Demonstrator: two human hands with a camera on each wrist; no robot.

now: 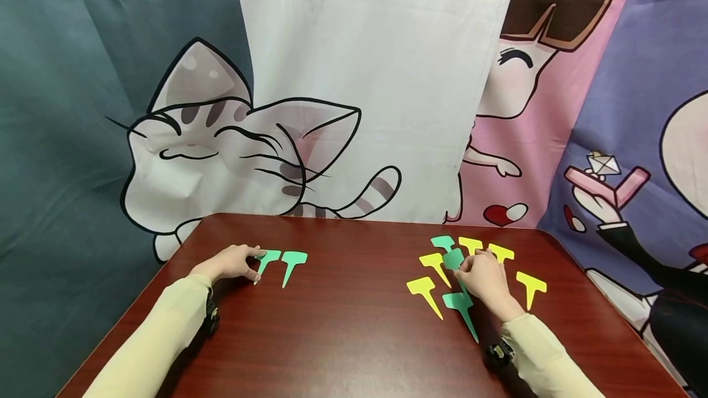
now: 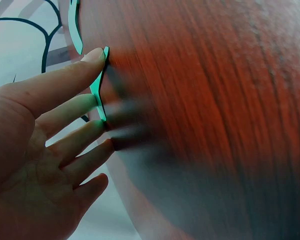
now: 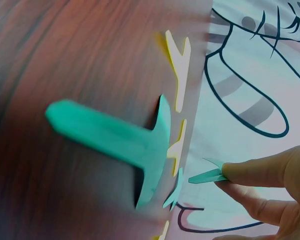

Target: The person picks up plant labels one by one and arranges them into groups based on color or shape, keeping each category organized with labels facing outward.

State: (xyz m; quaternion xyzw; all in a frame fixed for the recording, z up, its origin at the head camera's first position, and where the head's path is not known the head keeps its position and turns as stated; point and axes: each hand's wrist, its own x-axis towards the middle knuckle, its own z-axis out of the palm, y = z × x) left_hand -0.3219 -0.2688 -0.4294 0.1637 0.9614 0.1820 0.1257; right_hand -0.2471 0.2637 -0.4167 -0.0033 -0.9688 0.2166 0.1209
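Note:
At the left of the head view, my left hand (image 1: 229,263) has its thumb and fingertips on a green T-shaped plant label (image 1: 269,255), low at the tabletop. The left wrist view shows that label (image 2: 97,87) between thumb and fingers. Just right of it lies a second green label (image 1: 293,258). Across the table, my right hand (image 1: 487,276) pinches another green plant label (image 1: 453,258) between thumb and finger, seen raised in the right wrist view (image 3: 207,176). Around that hand lie a green label (image 1: 460,303), a farther green label (image 1: 442,242) and several yellow labels (image 1: 423,286).
The reddish-brown wooden table (image 1: 332,324) ends at a cartoon-printed cloth (image 1: 376,78) hanging behind it. Yellow labels (image 1: 501,252) also lie behind the right hand, and one yellow label (image 1: 531,284) lies to its right. Bare wood separates the two groups.

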